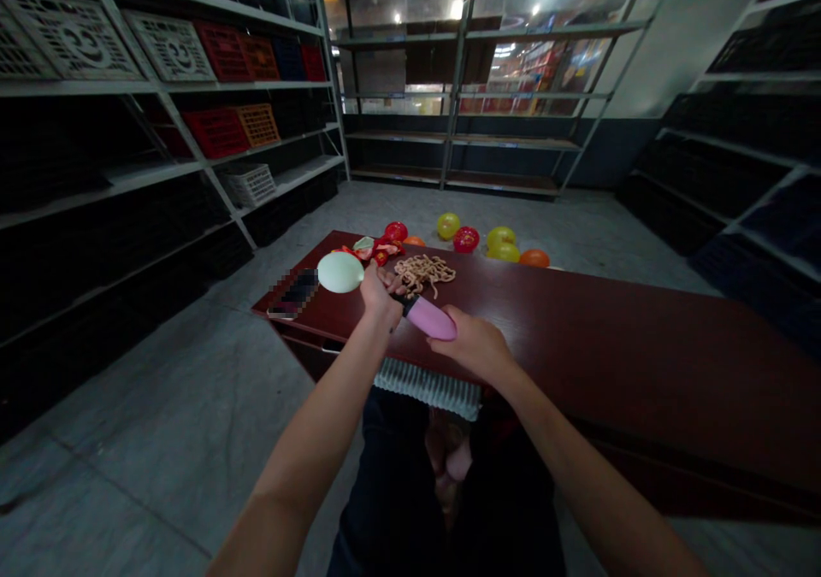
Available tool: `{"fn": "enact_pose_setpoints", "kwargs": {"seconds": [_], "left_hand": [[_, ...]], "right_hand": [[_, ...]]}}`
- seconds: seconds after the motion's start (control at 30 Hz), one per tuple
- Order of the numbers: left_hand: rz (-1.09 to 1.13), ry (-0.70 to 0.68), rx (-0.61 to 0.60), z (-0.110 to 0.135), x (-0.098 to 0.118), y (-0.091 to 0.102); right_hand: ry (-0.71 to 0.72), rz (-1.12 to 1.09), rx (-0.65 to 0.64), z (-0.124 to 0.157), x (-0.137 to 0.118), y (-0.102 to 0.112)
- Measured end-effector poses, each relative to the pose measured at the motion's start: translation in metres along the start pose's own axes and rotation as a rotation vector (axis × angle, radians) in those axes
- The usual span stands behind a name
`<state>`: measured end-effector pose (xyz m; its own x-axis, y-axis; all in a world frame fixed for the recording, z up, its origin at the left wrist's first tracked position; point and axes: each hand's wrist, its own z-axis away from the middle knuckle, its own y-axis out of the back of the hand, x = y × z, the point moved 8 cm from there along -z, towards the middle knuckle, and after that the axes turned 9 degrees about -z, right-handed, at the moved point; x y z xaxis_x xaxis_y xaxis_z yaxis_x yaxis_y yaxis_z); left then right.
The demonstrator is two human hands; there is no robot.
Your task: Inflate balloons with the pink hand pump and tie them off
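A pale green balloon (340, 272), partly inflated, points away to the left over the dark red table. My left hand (378, 297) is closed around its neck and the dark front end of a pink balloon pump (431, 318). Around the rear of the pump's pink body my right hand (475, 342) is wrapped. Just beyond my left hand lies a heap of beige cord-like strands (427, 273). A pile of flat red balloons (381, 255), with a pale piece on top, rests near the table's far left edge.
A blurred-out dark rectangular object (295, 293) lies at the left end of the table (577, 320). Several inflated red, yellow and orange balloons (502, 239) show beyond the far edge. A ribbed grey-white strip (428, 387) is at the near edge. Shelves with crates (215, 126) stand around.
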<state>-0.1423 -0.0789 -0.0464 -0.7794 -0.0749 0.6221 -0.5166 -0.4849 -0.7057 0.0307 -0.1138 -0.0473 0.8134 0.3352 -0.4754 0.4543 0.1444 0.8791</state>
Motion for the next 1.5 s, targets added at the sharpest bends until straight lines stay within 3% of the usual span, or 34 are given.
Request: {"fn": "enact_pose_setpoints", "kwargs": {"seconds": [0.3, 0.53, 0.73, 1.07, 1.27, 1.37, 1.5], "left_hand": [[0.006, -0.027, 0.035, -0.017, 0.005, 0.002], [0.014, -0.076, 0.106, -0.043, 0.032, 0.004], [0.031, -0.181, 0.142, -0.058, 0.049, 0.002], [0.048, -0.316, 0.046, -0.044, 0.006, -0.04], [0.009, -0.309, -0.058, -0.019, -0.056, -0.072], [-0.01, -0.291, -0.051, -0.012, -0.082, -0.077], [-0.011, -0.262, -0.022, -0.019, -0.085, -0.073]], "right_hand": [[0.085, 0.241, 0.165, 0.007, 0.002, -0.006], [0.21, 0.432, 0.303, -0.004, 0.049, -0.005], [0.252, 0.429, 0.479, -0.007, 0.082, -0.01], [0.075, 0.311, 0.553, -0.007, 0.105, -0.001], [0.059, 0.261, 0.607, -0.003, 0.108, 0.003], [0.055, 0.266, 0.643, -0.001, 0.11, 0.004], [0.086, 0.31, 0.682, -0.002, 0.108, 0.003]]}}
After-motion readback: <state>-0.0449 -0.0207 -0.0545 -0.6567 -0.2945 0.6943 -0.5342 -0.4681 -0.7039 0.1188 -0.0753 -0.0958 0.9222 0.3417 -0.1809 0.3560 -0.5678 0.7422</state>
